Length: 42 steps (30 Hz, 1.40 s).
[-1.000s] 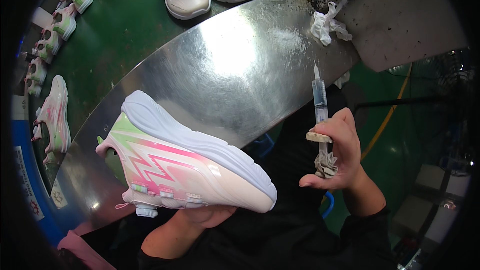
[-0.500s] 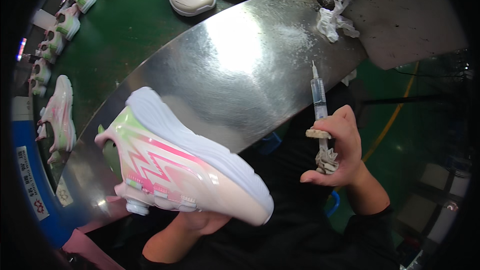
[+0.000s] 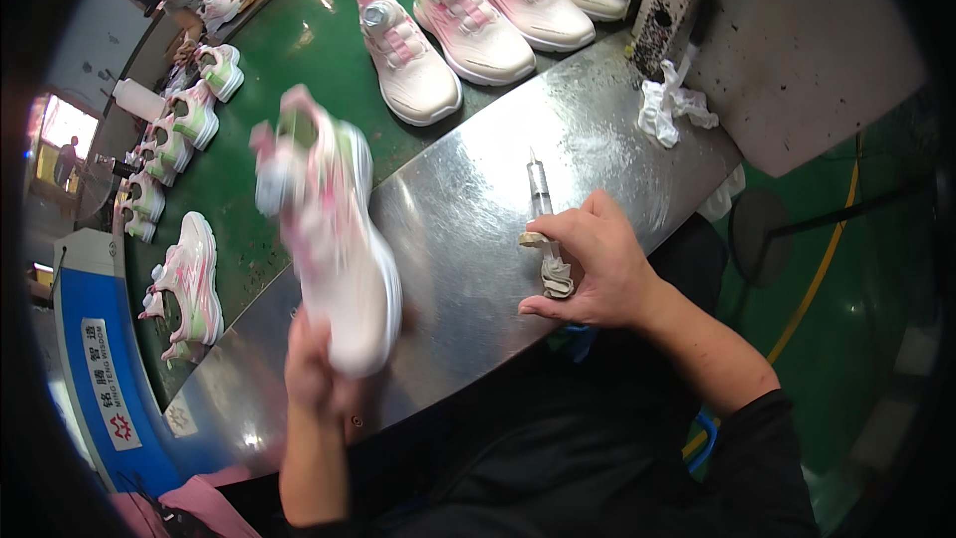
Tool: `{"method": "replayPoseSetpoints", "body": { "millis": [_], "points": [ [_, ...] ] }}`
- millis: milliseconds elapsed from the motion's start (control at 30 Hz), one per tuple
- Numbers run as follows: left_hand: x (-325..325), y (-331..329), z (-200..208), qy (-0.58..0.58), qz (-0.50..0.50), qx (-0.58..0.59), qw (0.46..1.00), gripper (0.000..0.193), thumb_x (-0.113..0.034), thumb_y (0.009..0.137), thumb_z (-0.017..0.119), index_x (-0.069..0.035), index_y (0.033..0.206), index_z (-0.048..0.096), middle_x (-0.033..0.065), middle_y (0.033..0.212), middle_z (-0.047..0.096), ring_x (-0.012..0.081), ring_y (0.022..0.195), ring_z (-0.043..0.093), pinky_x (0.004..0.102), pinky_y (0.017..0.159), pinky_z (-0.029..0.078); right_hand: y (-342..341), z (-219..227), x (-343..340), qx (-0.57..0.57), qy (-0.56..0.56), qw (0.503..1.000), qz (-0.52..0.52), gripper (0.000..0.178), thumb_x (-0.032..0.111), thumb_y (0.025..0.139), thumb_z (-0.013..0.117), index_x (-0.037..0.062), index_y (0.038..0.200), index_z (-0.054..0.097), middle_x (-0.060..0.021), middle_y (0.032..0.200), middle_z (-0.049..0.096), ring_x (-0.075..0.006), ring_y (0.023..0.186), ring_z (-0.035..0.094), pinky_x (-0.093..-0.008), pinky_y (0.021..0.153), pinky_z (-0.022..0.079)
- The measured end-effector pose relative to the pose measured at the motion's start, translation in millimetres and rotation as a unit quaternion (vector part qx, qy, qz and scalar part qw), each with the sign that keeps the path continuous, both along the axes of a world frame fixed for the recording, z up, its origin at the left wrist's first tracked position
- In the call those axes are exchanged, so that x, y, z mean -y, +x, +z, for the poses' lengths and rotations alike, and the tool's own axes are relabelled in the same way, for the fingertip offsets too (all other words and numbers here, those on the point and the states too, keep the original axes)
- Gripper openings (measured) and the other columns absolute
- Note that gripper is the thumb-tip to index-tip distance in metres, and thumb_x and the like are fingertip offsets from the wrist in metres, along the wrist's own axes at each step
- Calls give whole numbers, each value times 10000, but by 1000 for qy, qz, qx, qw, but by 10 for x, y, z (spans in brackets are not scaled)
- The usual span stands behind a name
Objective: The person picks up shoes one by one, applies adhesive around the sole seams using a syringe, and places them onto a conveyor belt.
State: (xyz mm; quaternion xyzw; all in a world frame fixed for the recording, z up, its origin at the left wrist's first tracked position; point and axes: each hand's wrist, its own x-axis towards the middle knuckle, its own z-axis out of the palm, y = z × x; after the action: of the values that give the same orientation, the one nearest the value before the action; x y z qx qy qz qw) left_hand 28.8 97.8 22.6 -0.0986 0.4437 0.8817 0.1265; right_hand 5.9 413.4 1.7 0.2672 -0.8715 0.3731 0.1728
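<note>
Metal bench (image 3: 448, 239), green belt (image 3: 249, 209) beyond it carrying a row of shoes (image 3: 483, 35). Left hand (image 3: 314, 369), motion-blurred, fingers wrapped on the held shoe (image 3: 344, 269) near its toe, lifted over bench and belt edge. Right hand (image 3: 602, 264) half-curled round the syringe (image 3: 539, 186), thumb and index finger apart, tip pointing away from the person.

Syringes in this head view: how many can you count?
1: the syringe, held in the right hand over the metal table. Any others could be hidden.
</note>
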Motion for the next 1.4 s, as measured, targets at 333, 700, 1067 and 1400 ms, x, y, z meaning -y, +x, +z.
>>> {"method": "replayPoseSetpoints", "body": {
  "millis": [333, 700, 1067, 1400],
  "points": [
    [620, -450, -179, -114, 68, -27, 991, 319, -143, 902, 525, 19, 1174, 481, 178, 1085, 577, 325, 1009, 595, 383, 889, 503, 12, -35, -62, 22, -39, 999, -24, 563, 414, 613, 813, 106, 1036, 605, -30, 790, 577, -224, 673, 450, -326, 665, 402],
    [2913, -389, -389, -441, 304, 19, 844, 316, -59, 880, 548, 14, 1183, 498, 154, 1074, 595, 250, 944, 607, 318, 822, 523, 11, -66, -38, 19, -40, 999, -28, 558, 451, 650, 784, 89, 1032, 599, -40, 802, 579, -228, 710, 491, -339, 692, 433],
    [2385, -491, -402, -387, 290, -93, 871, 443, -75, 814, 633, 7, 1233, 514, 111, 1141, 608, 221, 1018, 602, 347, 897, 487, -24, -143, -168, 0, -6, 999, -37, 585, 484, 627, 796, 80, 1006, 608, -53, 852, 609, -230, 709, 529, -336, 706, 399],
    [585, 765, -30, -543, 74, -181, 817, 983, -151, 606, 780, -44, 1406, 219, 150, 1239, 412, 280, 1136, 455, 407, 896, 463, 91, -212, -287, 154, -129, 979, -28, 732, 516, 635, 805, 12, 1093, 534, -75, 925, 467, -182, 792, 461, -287, 722, 398]
  ]
}}
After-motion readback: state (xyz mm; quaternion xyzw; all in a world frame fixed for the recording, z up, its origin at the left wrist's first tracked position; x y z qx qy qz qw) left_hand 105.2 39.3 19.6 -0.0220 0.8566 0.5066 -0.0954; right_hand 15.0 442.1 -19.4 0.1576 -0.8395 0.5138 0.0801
